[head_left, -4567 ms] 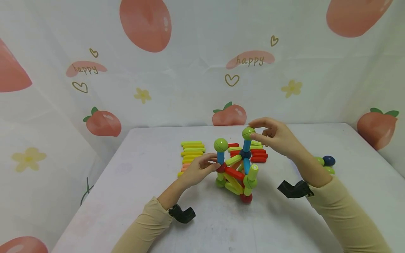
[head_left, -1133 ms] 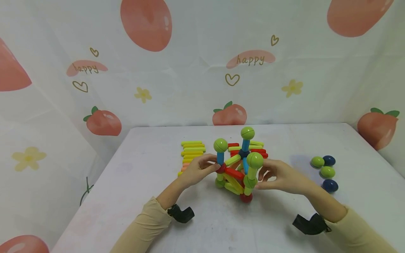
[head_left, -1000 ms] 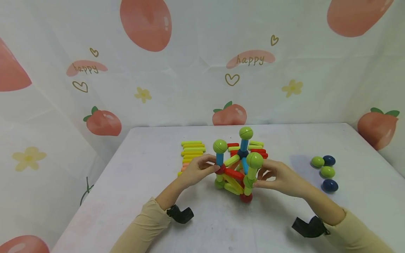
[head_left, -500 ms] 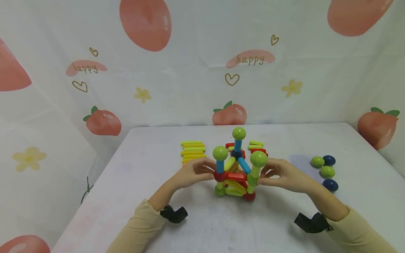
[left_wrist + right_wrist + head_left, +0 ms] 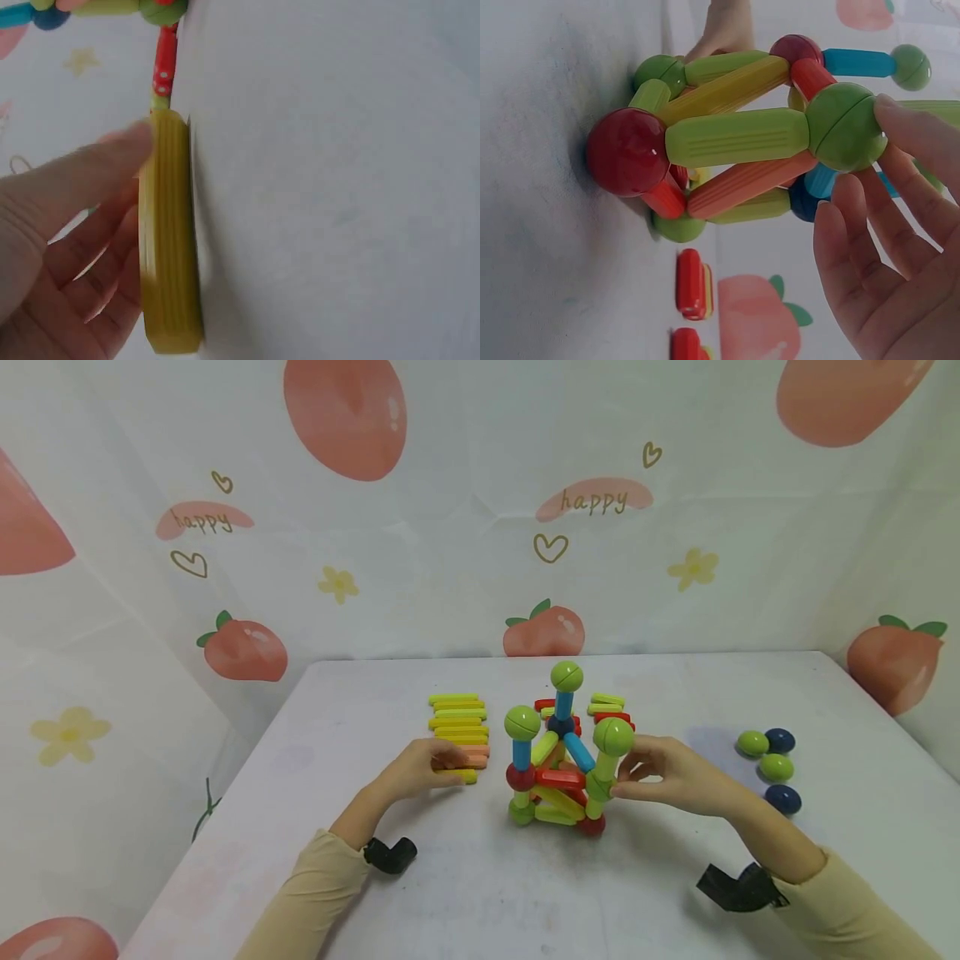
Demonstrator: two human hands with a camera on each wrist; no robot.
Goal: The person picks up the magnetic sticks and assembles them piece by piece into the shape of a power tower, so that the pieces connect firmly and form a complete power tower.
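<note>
A frame of coloured magnetic rods and balls [image 5: 561, 779] stands on the table, with three green balls raised on short uprights. My right hand [image 5: 667, 772] steadies its near right corner. In the right wrist view the thumb and fingers hold a green ball [image 5: 846, 129] there, above a light green rod [image 5: 737, 139]. My left hand [image 5: 420, 768] is away from the frame, at the nearest piece of the rod row. Its thumb and fingers pinch a yellow rod [image 5: 172, 240], which lies along the table in the left wrist view.
Yellow, green and orange rods lie in a row [image 5: 459, 715] behind the left hand. Red and green rods [image 5: 611, 714] are partly hidden behind the frame. Loose green and dark blue balls [image 5: 777, 767] sit at the right. A printed cloth [image 5: 450, 568] hangs behind the white table [image 5: 480, 893].
A green ball was added on the near right upright earlier. The frame then turned slightly between both hands. My left hand has since let go and moved left to the yellow rod; the right stays.
</note>
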